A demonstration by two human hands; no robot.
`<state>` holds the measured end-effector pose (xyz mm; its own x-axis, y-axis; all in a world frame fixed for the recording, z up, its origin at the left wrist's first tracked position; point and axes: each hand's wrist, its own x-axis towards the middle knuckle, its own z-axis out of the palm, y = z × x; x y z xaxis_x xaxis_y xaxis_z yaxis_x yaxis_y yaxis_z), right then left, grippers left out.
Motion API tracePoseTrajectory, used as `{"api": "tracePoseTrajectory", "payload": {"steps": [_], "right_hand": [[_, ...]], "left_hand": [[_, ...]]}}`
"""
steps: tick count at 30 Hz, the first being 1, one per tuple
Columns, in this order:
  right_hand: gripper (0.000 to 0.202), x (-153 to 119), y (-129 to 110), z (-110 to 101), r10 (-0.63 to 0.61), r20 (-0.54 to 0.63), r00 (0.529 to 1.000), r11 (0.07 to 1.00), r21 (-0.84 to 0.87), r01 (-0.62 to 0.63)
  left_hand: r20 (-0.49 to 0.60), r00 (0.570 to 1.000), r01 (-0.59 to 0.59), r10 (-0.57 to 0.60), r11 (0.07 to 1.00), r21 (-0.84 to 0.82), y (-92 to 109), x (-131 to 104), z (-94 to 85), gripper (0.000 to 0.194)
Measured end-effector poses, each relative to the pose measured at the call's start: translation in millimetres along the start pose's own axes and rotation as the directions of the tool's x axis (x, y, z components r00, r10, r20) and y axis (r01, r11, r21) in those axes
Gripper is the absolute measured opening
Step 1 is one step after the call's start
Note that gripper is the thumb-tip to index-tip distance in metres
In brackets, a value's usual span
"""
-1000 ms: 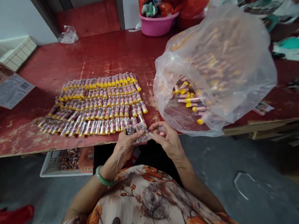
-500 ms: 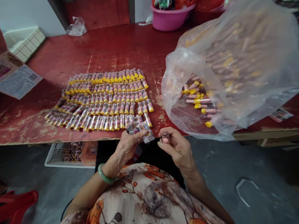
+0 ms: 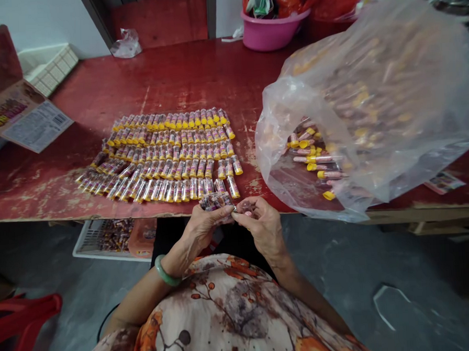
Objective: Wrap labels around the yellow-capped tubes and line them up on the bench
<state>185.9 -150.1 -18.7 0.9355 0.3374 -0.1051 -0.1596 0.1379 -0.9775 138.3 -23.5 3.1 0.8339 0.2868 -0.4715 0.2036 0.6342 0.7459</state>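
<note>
Printed wrappers are pinched in my left hand at the table's front edge. My right hand holds a small clear tube with something pink inside, its fingertips meeting the left thumb beside the wrappers. Beyond my hands, several rows of yellow-capped tubes with printed labels lie on the red table. To the right, a large translucent bag lies with its mouth open, and yellow-capped tubes show inside it.
An open printed box stands at the left, near a cream basket. A pink basin with bags and a crumpled plastic bag are at the back. Below the table are a white crate and a red stool.
My right hand has moved left with the clear tube, and its fingertips now touch the wrappers and left thumb. The view has shifted slightly.
</note>
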Motion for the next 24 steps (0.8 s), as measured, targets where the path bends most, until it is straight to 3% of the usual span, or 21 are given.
{"api": "tracePoseTrajectory", "payload": {"steps": [5, 11, 19, 24], "right_hand": [[0.029, -1, -3, -15, 0.002, 0.109, 0.994, 0.994, -0.105, 0.010], [0.029, -4, -3, -15, 0.013, 0.038, 0.999, 0.995, -0.101, -0.009], [0.021, 4, -1, -7, 0.032, -0.034, 0.999, 0.998, 0.055, -0.030], [0.022, 0, -6, -15, -0.012, 0.034, 0.999, 1.000, -0.019, 0.013]], "left_hand": [[-0.006, 1.000, -0.008, 0.007, 1.000, -0.009, 3, 1, -2.4, 0.037], [-0.008, 1.000, 0.011, -0.011, 1.000, 0.003, -2, -2, 3.5, 0.040], [0.016, 0.999, 0.028, -0.029, 0.997, 0.078, -1, -2, 5.3, 0.034], [0.005, 1.000, 0.012, -0.013, 0.995, 0.101, 4, -2, 5.3, 0.035]]}}
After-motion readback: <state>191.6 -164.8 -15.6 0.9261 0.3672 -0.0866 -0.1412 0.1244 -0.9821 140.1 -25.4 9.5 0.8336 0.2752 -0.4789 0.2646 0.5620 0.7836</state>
